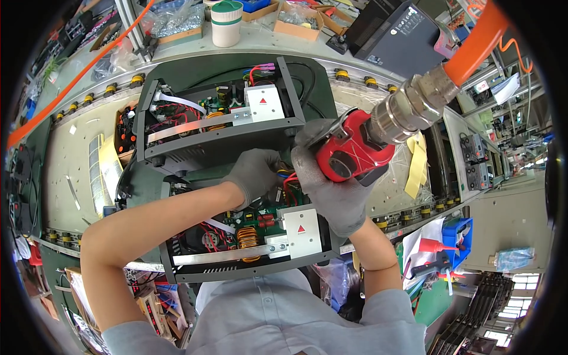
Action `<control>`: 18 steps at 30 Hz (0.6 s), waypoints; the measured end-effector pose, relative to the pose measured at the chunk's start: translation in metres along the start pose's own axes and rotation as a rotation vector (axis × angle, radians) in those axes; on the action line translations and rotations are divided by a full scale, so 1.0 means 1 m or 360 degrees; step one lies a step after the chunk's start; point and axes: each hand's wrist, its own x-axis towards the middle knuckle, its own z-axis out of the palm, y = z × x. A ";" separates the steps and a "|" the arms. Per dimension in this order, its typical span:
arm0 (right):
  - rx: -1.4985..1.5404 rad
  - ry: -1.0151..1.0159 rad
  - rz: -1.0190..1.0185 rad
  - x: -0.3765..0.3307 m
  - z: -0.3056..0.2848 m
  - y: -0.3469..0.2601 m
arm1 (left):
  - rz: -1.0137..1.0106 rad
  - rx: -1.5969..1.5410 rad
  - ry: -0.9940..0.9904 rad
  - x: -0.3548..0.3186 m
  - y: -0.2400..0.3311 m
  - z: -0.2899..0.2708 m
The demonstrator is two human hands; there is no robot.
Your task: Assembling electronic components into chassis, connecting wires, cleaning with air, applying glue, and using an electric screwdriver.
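Note:
My right hand, in a grey glove, is wrapped round a red pneumatic tool. A metal coupling joins the tool to a thick orange hose; its working tip is hidden. My gloved left hand reaches into the far side of the nearer open electronic unit, beside red, blue and yellow wires. Its fingers are closed, but what they pinch is hidden. This unit holds a green circuit board, a copper coil and a white plate with a red triangle.
Just beyond stands a second similar open unit. A parts box sits to its left, and yellow strips lie at right. Roller tracks border the work surface. A white canister and a black case stand behind.

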 end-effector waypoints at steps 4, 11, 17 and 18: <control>0.0035 0.0019 0.0100 0.003 0.002 -0.005 | 0.0082 -0.0007 0.0040 -0.002 -0.003 0.000; -0.0109 -0.0015 0.0108 0.005 0.002 -0.001 | 0.0090 -0.0273 0.0100 0.003 -0.013 0.005; 0.0113 0.0057 0.0215 0.004 0.002 -0.001 | 0.0071 -0.0094 0.0096 0.002 -0.008 0.003; 0.0112 0.0061 0.0230 0.004 0.003 -0.003 | 0.0018 -0.0079 0.0088 0.000 -0.004 0.002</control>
